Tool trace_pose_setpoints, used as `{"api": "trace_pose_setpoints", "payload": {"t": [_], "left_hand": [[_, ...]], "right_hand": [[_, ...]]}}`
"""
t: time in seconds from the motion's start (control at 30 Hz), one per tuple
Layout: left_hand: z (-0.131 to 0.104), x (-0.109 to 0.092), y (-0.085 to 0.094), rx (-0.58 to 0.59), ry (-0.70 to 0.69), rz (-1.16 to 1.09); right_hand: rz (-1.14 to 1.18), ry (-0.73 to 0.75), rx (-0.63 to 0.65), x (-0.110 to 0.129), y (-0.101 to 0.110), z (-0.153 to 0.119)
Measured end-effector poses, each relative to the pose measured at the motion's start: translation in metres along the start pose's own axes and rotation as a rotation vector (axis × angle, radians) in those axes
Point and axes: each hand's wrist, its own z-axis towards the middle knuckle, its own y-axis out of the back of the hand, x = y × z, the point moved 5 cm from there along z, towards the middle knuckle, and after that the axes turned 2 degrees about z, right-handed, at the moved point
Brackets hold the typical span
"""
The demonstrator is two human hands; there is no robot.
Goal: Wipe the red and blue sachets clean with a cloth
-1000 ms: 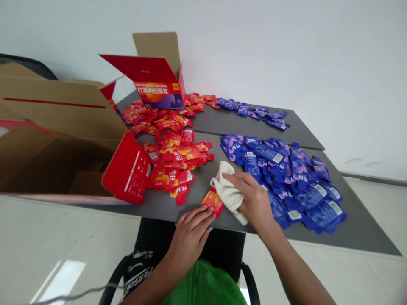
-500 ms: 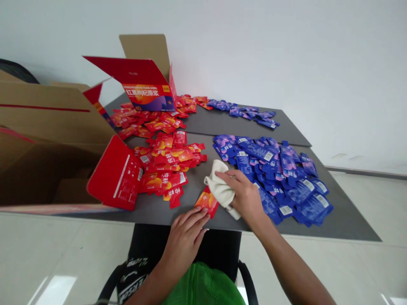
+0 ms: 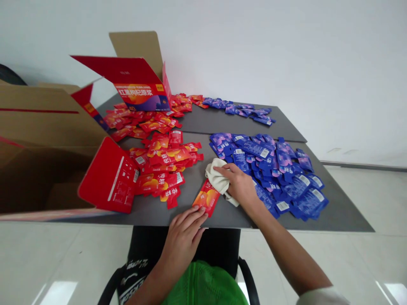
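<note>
Table (image 3: 340, 214), grey, 1 pc., w/ seam across; ref. for all below.

Lg. carton (image 3: 47, 127), 1, flaps spread: table's front L end.

Red box (image 3: 143, 91), 1, lid up: table's rear L.

Blue pile (image 3: 267, 165), sachets, qty. unclear: table's front R. Outer sachets overlap loosely; a knock from the R forearm could probably scatter them.

Rear red pile (image 3: 143, 120): table's rear L, around red box.

Front red pile (image 3: 165, 161): table's front half, L of ctr.

Blue row (image 3: 244, 109), approx. single file: table's rear ctr. to R.

L hand (image 3: 186, 228): table's front edge, ctr.; fingers extended, close tog., tips flat on lone red sachet's near end.

R hand (image 3: 240, 182): over table's front ctr.; fingers bunched round cloth.

Cloth (image 3: 218, 176), off-white, crumpled, 1: table's front ctr., covering sachet's far end.

Lone red sachet (image 3: 206, 198), 1, tilted: table's front ctr., nr. edge. Might skid or crease if cloth drags harder than L fingertips press; light fingertip hold = likely cause.
</note>
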Motion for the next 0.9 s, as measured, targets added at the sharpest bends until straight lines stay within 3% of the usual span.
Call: {"api": "trace_pose_setpoints", "payload": {"t": [0.13,0.23,0.3,0.37,0.47,0.53,0.6,0.7,0.8,0.9], "left_hand": [[-0.003,0.001,-0.001,-0.016,0.004,0.005],[-0.006,0.001,-0.001,-0.027,0.013,0.010],[-0.006,0.001,-0.002,-0.016,0.015,0.002],[-0.004,0.001,-0.002,0.009,0.017,-0.006],[-0.002,0.000,-0.001,0.018,0.009,-0.005],[-0.001,0.000,0.000,0.004,0.009,-0.003],[-0.001,0.000,0.000,-0.006,0.004,-0.004],[-0.003,0.000,-0.001,-0.012,0.015,-0.001],[-0.005,0.001,-0.001,-0.031,0.028,-0.001],[-0.005,0.001,-0.001,-0.014,0.022,0.001]], "right_hand": [[0.179,0.116,-0.069,0.037,0.010,-0.034],[0.232,0.240,0.128,0.064,-0.007,-0.063],[0.221,0.226,0.189,0.062,-0.019,-0.064],[0.174,0.145,0.154,0.043,-0.023,-0.049],[0.049,0.045,0.085,0.010,-0.018,-0.015],[0.005,0.017,0.040,0.000,-0.007,-0.002],[0.039,0.031,-0.039,0.006,0.005,-0.004],[0.176,0.142,-0.087,0.035,0.014,-0.034],[0.232,0.252,0.110,0.062,-0.002,-0.064],[0.218,0.204,0.194,0.056,-0.018,-0.064]]}}
